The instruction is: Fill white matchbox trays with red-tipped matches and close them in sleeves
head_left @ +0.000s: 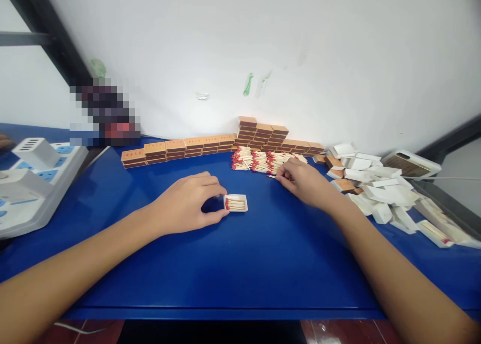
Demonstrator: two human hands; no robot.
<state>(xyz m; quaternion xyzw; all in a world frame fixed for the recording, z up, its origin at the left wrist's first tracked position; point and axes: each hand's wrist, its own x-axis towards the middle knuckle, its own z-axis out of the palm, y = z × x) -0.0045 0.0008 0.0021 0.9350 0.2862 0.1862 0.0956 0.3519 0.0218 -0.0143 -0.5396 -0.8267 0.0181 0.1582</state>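
On the blue table (263, 264) my left hand (188, 203) curls around the left end of a small white matchbox tray (236, 202) with a few red-tipped matches lying in it. Thumb and fingers pinch the tray's edge. My right hand (304, 181) reaches to the near edge of a heap of loose matches (259, 161), fingers pinched together on matches at the pile's front. What exactly sits between those fingertips is too small to make out fully.
A row and stack of orange matchboxes (210, 146) lines the white wall. Several empty white trays and sleeves (376, 188) are piled at the right. A white power strip (33, 178) lies at the left edge.
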